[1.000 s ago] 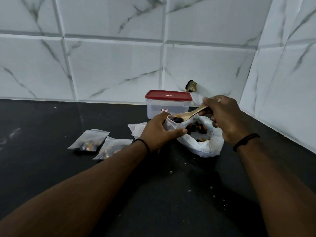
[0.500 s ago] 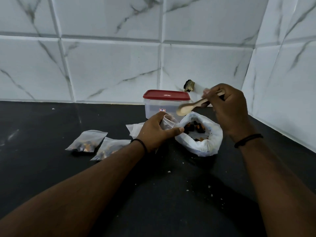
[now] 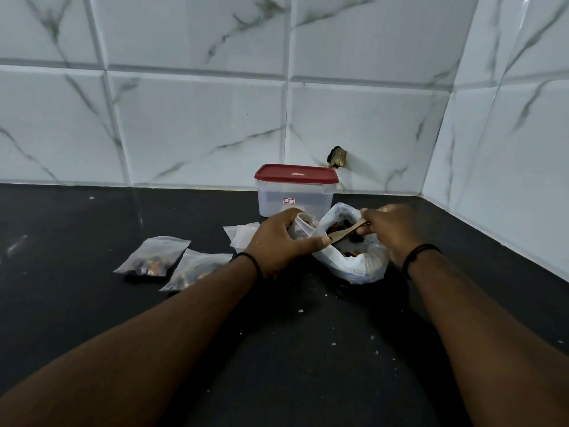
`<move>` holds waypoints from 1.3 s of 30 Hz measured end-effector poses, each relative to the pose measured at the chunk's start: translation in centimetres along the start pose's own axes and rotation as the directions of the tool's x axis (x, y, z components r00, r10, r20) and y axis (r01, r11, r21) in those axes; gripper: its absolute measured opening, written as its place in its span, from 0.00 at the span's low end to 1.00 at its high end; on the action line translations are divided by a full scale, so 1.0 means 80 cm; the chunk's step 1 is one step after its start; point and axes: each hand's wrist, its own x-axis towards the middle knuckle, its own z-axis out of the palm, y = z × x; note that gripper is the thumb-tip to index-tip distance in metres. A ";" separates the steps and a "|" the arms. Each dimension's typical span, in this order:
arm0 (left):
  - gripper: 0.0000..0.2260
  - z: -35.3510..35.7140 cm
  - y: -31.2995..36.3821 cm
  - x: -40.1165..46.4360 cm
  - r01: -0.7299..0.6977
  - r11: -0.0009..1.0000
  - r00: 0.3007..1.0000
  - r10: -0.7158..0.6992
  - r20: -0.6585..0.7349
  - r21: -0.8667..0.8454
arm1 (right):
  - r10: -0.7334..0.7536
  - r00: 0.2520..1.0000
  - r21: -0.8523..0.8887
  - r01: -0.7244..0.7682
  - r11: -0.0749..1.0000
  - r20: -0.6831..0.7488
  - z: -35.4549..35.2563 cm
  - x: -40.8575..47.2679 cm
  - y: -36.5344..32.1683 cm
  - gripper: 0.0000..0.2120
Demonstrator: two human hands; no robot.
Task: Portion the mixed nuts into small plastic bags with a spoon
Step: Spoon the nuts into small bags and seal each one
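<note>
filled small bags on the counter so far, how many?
2: one filled bag far left on the counter, the second filled bag just right of it, partly behind the left forearm; more may be hidden.

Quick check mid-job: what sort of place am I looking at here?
Likely a home kitchen corner: a dark stone counter, marble-look wall tiles, and a red-lidded food tub beside the bag of nuts.

I am seeing through one head camera, looking forward and down over the dark table (image 3: pixel 92 303) toward the tiled wall (image 3: pixel 197 124) at 12 o'clock. Both forearms are reaching in from 6 o'clock, near the wide lens; the wall corner is lying at 2 o'clock.
</note>
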 end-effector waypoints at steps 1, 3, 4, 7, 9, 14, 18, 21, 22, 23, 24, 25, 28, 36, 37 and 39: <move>0.17 0.000 0.000 0.000 0.001 1.000 1.000 -0.001 -0.001 -0.002 | 0.030 1.000 0.041 -0.030 0.999 0.004 -0.004 0.001 0.000 0.10; 0.18 0.001 -0.001 0.001 -0.001 1.000 1.000 0.001 -0.003 -0.002 | 0.082 0.997 0.116 -0.082 0.990 0.003 -0.012 0.001 -0.003 0.08; 0.18 0.001 -0.001 0.001 -0.002 1.000 1.000 0.002 -0.007 -0.003 | 0.103 0.995 0.148 -0.102 0.984 0.002 -0.016 0.001 -0.005 0.07; 0.19 0.001 0.000 0.001 -0.011 1.000 0.999 0.011 -0.031 -0.012 | 0.156 0.987 0.205 -0.157 0.966 0.020 -0.026 0.001 -0.011 0.07; 0.18 0.001 0.000 0.001 -0.015 1.000 0.999 0.014 -0.047 -0.018 | 0.181 0.983 0.247 -0.184 0.951 0.035 -0.031 -0.002 -0.016 0.10; 0.18 0.000 0.000 0.002 -0.007 0.999 0.998 0.005 -0.062 -0.035 | 0.130 0.991 0.338 -0.128 0.932 0.015 -0.035 -0.016 -0.038 0.08; 0.18 0.000 -0.002 0.003 -0.008 1.000 0.998 0.006 -0.064 -0.029 | 0.006 0.999 0.335 -0.017 0.942 0.034 -0.028 -0.031 -0.056 0.07; 0.19 0.000 -0.002 0.003 0.004 0.998 0.999 -0.007 -0.047 -0.056 | -0.177 0.982 0.254 0.155 0.955 0.065 -0.016 -0.047 -0.065 0.09; 0.19 0.000 -0.003 0.003 0.010 0.998 0.999 -0.013 -0.044 -0.067 | -0.275 0.960 0.176 0.261 0.949 0.060 -0.013 -0.053 -0.067 0.10; 0.19 0.000 -0.002 0.003 0.015 0.997 0.999 -0.018 -0.043 -0.070 | -0.382 0.922 0.092 0.376 0.922 0.059 -0.009 -0.056 -0.069 0.10; 0.18 0.000 -0.002 0.003 0.019 0.997 0.999 -0.022 -0.044 -0.070 | -0.478 0.875 0.019 0.478 0.878 0.073 -0.008 -0.060 -0.071 0.09; 0.18 0.000 -0.002 0.003 0.020 0.997 0.999 -0.023 -0.045 -0.069 | -0.560 0.822 -0.035 0.566 0.824 0.107 -0.007 -0.062 -0.072 0.09; 0.21 0.001 -0.001 0.003 0.011 0.998 0.999 -0.013 -0.045 -0.057 | -0.716 0.653 -0.101 0.752 0.651 0.246 -0.007 -0.066 -0.074 0.05; 0.17 0.000 -0.003 0.004 0.009 0.998 0.999 -0.012 -0.052 -0.059 | -0.738 0.649 0.126 0.729 0.673 0.187 -0.023 -0.054 -0.072 0.09; 0.16 0.000 -0.003 0.004 0.004 0.998 0.999 -0.007 -0.052 -0.056 | -0.714 0.689 0.161 0.696 0.700 0.127 -0.024 -0.053 -0.072 0.12; 0.16 0.000 -0.004 0.003 -0.011 0.999 0.998 0.009 -0.055 -0.050 | -0.657 0.753 0.056 0.658 0.751 -0.026 -0.027 -0.048 -0.066 0.17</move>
